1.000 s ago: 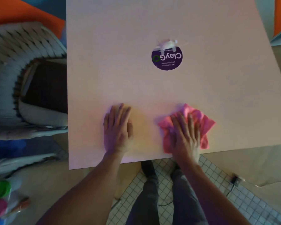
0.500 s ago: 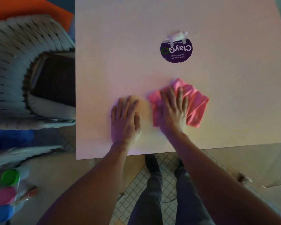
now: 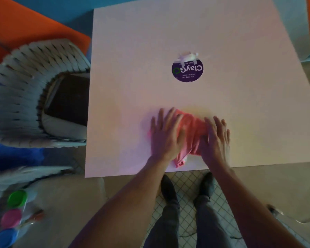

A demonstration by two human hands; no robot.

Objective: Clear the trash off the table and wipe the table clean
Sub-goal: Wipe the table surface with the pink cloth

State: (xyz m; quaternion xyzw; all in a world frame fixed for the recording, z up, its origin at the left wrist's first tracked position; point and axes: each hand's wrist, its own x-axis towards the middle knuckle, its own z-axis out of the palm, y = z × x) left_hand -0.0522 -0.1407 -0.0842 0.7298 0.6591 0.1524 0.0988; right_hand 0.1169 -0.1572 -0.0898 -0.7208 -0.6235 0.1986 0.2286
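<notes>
Head view, looking down on a pale square table (image 3: pixel 132 86). A pink cloth (image 3: pixel 191 133) lies bunched near the table's 6 o'clock edge, one corner almost at that edge. The left hand (image 3: pixel 166 136) lies flat on the cloth's 9 o'clock side, fingers straight and slightly apart; the right hand (image 3: pixel 216 138) lies flat on its 3 o'clock side, fingers likewise straight and spread, and neither curls round the fabric. At 12 o'clock from the cloth, well apart from it, sits a round purple sticker (image 3: pixel 187 71) with a scrap of white tape (image 3: pixel 188 57) on its far rim. Bare tabletop extends toward 9, 12 and 3 o'clock. A woven chair (image 3: pixel 25 97) stands just beside the 9 o'clock edge.
</notes>
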